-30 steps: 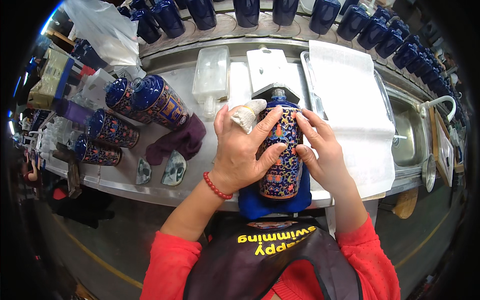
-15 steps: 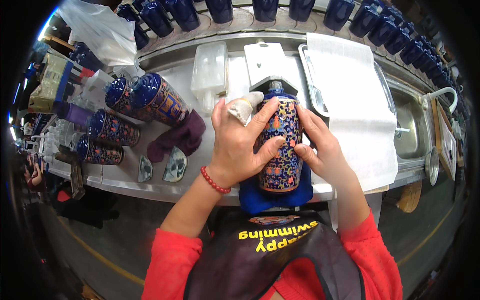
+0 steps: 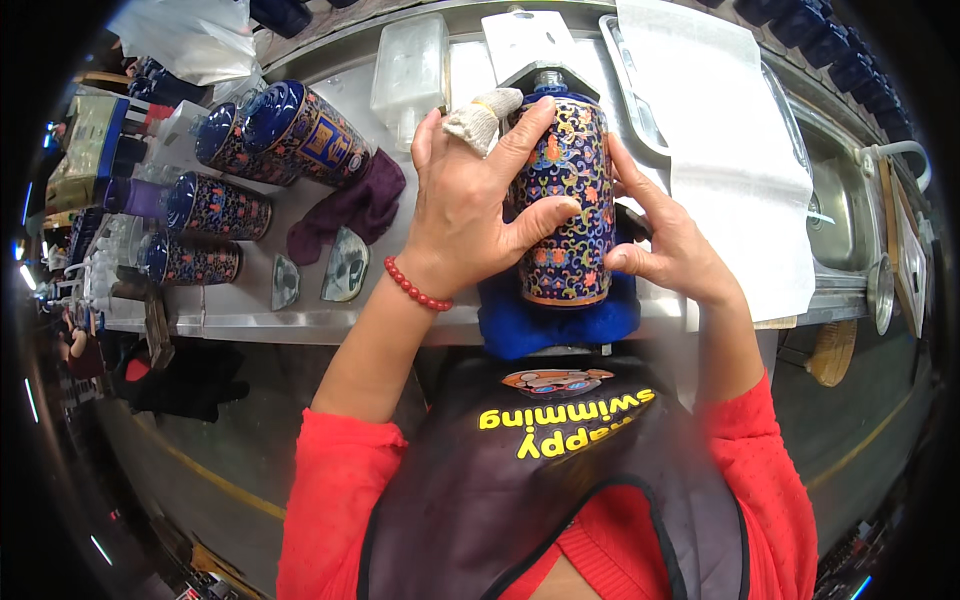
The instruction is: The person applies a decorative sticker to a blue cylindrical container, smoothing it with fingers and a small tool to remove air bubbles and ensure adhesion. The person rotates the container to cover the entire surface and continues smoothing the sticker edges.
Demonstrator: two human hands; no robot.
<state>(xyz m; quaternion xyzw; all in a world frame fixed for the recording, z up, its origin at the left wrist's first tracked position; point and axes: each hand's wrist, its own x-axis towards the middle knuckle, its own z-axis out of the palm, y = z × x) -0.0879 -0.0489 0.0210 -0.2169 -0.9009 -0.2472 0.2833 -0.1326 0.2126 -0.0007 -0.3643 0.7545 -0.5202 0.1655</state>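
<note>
A dark blue bottle (image 3: 564, 190) with a colourful floral pattern lies on its back before me, its clear neck pointing away. My left hand (image 3: 462, 205) holds its left side, thumb and forefinger resting on the patterned surface. Pale cloth (image 3: 482, 120) is wrapped round one finger of that hand. Along the right edge, my right hand (image 3: 680, 245) is spread, with forefinger and thumb tips at the bottle's side. Beneath the bottle's near end is a blue cushion (image 3: 560, 328). A grey metal rest (image 3: 520, 75) stands round the neck end.
Several patterned bottles (image 3: 325, 140) stand at the left near a purple cloth (image 3: 350, 207) and two patterned, curved pieces (image 3: 346, 265). A clear plastic container (image 3: 410, 75) stands behind my left hand. White paper (image 3: 740, 160) covers a tray (image 3: 632, 100) beside the sink (image 3: 840, 205).
My right hand has loosened from the bottle's side, its thumb and fingers wider apart. My left hand stays on the bottle. The whole view has shifted, so the bench sits higher in it.
</note>
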